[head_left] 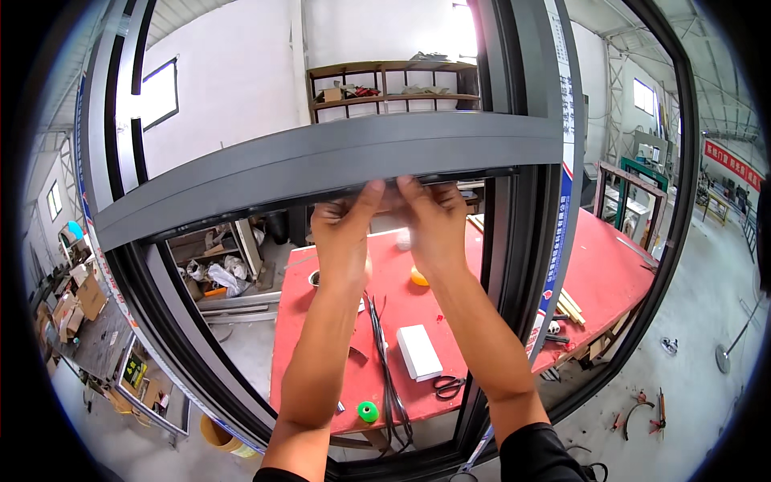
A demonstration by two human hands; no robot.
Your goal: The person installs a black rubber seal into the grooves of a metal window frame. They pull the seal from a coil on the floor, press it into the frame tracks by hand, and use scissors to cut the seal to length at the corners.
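Across a large dark window frame runs a grey metal crossbar (337, 157), its underside edged by a black sealing strip (474, 174). Both my arms reach up to this strip near the middle of the bar. My left hand (341, 221) has its thumb up against the strip, with the fingers curled in behind. Close beside it, my right hand (434, 221) also pinches at the strip, thumb raised and fingers bent. Some fingertips are blurred or hidden under the bar's edge.
Beyond the frame stands a red-topped table (606, 257). On it lie a white box (419, 353), black-handled scissors (448, 387), long black strips (385, 361), a green spool (368, 412) and a yellow-orange roll (418, 276). A yellow bucket (221, 434) sits on the floor at lower left.
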